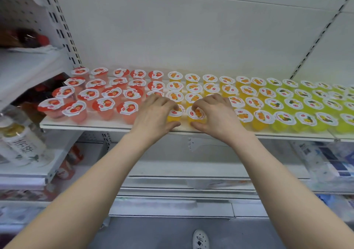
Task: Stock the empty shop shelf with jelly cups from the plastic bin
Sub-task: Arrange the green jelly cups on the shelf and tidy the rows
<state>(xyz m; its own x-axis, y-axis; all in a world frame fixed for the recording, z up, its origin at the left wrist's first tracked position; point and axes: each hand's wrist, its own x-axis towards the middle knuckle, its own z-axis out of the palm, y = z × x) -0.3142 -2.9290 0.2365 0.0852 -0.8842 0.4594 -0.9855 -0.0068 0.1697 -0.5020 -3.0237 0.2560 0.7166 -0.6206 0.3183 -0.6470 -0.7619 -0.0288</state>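
Observation:
A white shop shelf (pixel 107 124) carries rows of jelly cups: red strawberry cups (pixel 104 105) at the left, orange cups (pixel 247 103) in the middle, yellow-green pineapple cups (pixel 304 119) at the right. My left hand (pixel 155 114) grips an orange jelly cup (pixel 175 115) in the front row, fingers over its lid and thumb at its side. Beside it, my right hand (pixel 216 112) grips a second orange jelly cup (pixel 197 114) the same way. Both cups stand on the shelf near its front edge. The plastic bin is out of view.
Bottled drinks (pixel 21 141) stand on shelves at the left. Packaged goods (pixel 329 160) lie on a lower shelf at the right. Slotted uprights (pixel 63 24) frame the bay. Lower shelf edges sit below my arms, and a white shoe (pixel 200 239) shows on the grey floor.

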